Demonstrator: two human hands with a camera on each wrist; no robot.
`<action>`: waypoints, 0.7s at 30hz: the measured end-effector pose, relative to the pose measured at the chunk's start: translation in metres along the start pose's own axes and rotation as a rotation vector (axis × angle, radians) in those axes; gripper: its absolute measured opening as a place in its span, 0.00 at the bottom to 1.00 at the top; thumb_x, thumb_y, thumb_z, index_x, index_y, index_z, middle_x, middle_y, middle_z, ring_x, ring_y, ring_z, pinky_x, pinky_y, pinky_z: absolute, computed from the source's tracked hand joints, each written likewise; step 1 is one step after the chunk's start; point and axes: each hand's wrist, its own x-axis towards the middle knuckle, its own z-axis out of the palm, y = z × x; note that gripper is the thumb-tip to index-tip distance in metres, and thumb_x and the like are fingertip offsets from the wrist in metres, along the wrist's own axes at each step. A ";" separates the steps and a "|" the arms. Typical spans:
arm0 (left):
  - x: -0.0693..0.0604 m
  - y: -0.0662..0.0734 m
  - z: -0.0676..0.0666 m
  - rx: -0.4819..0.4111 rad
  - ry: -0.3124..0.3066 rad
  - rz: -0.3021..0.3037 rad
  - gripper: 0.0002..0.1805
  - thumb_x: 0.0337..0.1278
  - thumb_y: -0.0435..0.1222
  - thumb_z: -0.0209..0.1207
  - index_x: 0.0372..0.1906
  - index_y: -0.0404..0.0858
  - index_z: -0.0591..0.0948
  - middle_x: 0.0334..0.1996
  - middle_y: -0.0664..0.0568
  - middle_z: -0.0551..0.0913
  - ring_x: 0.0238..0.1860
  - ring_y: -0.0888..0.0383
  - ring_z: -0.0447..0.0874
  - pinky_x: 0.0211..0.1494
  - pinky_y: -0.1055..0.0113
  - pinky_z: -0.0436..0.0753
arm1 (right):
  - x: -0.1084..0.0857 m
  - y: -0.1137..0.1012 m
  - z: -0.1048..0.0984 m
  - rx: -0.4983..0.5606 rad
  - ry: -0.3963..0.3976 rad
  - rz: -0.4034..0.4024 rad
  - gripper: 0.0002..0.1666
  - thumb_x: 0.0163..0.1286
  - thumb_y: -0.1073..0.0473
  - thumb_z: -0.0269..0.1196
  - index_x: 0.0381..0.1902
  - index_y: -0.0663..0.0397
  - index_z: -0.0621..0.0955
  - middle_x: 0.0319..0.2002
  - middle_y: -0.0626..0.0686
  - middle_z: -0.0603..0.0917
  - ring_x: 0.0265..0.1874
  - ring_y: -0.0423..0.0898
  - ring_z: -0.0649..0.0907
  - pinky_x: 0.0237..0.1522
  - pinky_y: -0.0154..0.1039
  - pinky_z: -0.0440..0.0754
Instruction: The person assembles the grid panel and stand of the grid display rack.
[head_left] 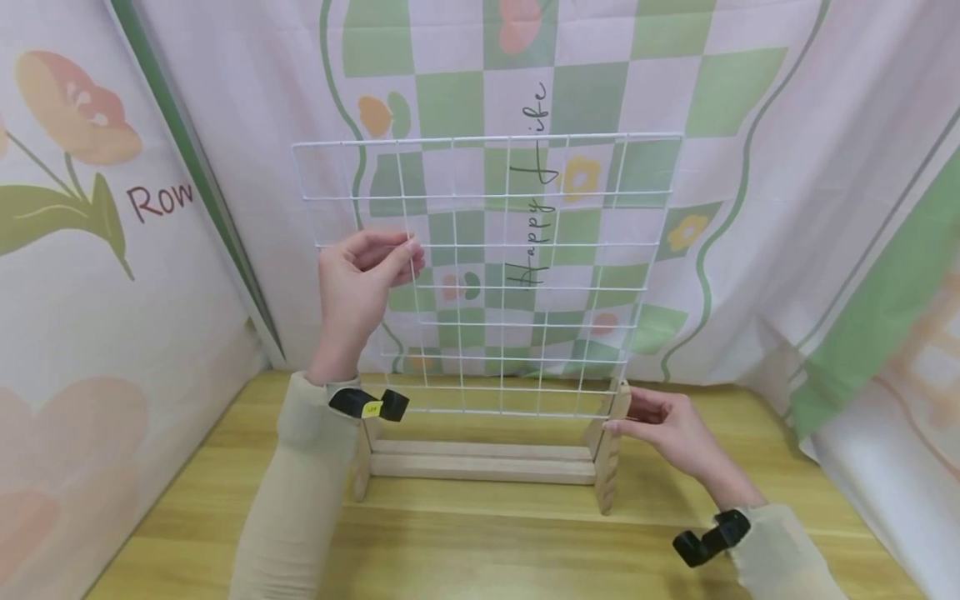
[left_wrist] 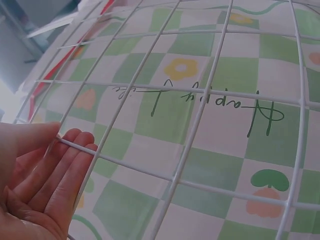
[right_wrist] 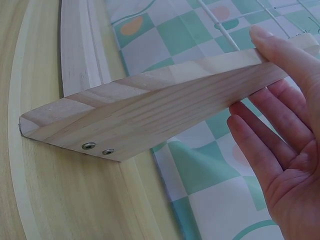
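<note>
A white wire grid panel (head_left: pixel 504 287) stands upright, its lower edge between the side pieces of a wooden stand (head_left: pixel 483 467). My left hand (head_left: pixel 367 279) pinches the panel's wires near its left side; in the left wrist view the thumb and fingers (left_wrist: pixel 75 160) meet around a thin bar. At the stand's right side piece (right_wrist: pixel 150 100), my right hand (head_left: pixel 667 429) grips the upper end, thumb on the near edge and fingers behind. Two screw heads (right_wrist: pixel 98 148) show low on that side piece. How the grid's bottom corners sit in the stand cannot be made out.
The stand rests on a wood-grain tabletop (head_left: pixel 480 550). Behind it hangs a green-and-white checked cloth (head_left: pixel 592 92) with lettering. A flowered curtain (head_left: pixel 90 317) borders the left, and another green-and-white cloth (head_left: pixel 877 350) the right.
</note>
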 end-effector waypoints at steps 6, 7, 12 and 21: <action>-0.006 -0.005 -0.001 -0.016 0.001 0.005 0.07 0.60 0.27 0.70 0.40 0.26 0.87 0.33 0.41 0.89 0.32 0.52 0.91 0.40 0.63 0.89 | 0.000 -0.001 0.001 -0.008 0.008 0.004 0.32 0.64 0.57 0.75 0.62 0.66 0.80 0.51 0.61 0.87 0.45 0.40 0.87 0.46 0.32 0.85; -0.006 -0.005 -0.001 -0.015 0.000 0.006 0.07 0.60 0.27 0.69 0.40 0.26 0.87 0.33 0.41 0.89 0.32 0.52 0.91 0.40 0.63 0.89 | -0.001 -0.001 0.001 -0.008 0.010 0.004 0.32 0.64 0.57 0.75 0.62 0.66 0.80 0.51 0.62 0.87 0.45 0.40 0.87 0.46 0.32 0.85; -0.009 -0.008 -0.002 0.002 -0.005 0.019 0.06 0.60 0.28 0.70 0.40 0.28 0.87 0.34 0.41 0.89 0.33 0.52 0.91 0.40 0.63 0.89 | 0.000 -0.001 0.001 0.001 0.013 -0.007 0.32 0.64 0.58 0.75 0.63 0.67 0.80 0.51 0.63 0.86 0.45 0.40 0.87 0.47 0.32 0.85; -0.012 -0.012 -0.005 0.026 -0.001 0.019 0.07 0.61 0.30 0.70 0.40 0.29 0.88 0.34 0.42 0.90 0.33 0.52 0.91 0.41 0.64 0.89 | -0.001 -0.001 0.001 -0.004 0.011 -0.007 0.32 0.64 0.58 0.75 0.63 0.67 0.79 0.51 0.62 0.86 0.46 0.40 0.87 0.47 0.32 0.85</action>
